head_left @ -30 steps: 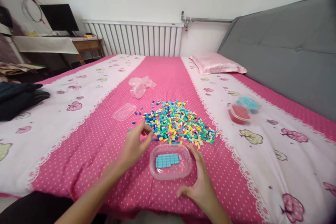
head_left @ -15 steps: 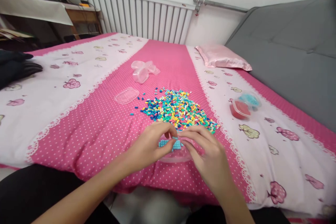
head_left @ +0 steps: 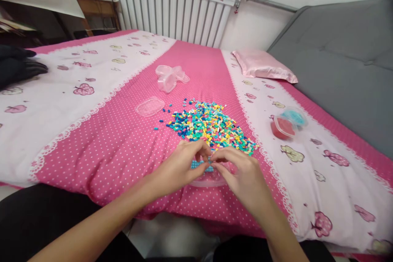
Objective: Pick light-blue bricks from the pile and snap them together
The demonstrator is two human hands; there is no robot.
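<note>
Above the clear tub [head_left: 208, 182]: what looked like a small light-blue toy brick [head_left: 210, 158] showed where both sets of fingertips met; so slight a piece could slip if the pinch loosened.
Left hand [head_left: 184, 163]: thumb and forefinger were drawn close at the brick; whether they were clamped on it could not be told.
Right hand [head_left: 245, 170]: its thumb and forefinger crowded the same spot, their hold equally unclear; one hand could knock the piece from the other.
Light-blue studded block [head_left: 197, 165]: it lay in the tub, partly hidden by fingers, and a careless press could shift it.
Pink polka-dot bedspread [head_left: 123, 143]: its soft folds bore the tub, which could tip if the rim was leaned on.
Mixed brick pile [head_left: 211, 125]: it spread just beyond the hands; a dropped piece could vanish among its many colours.
</note>
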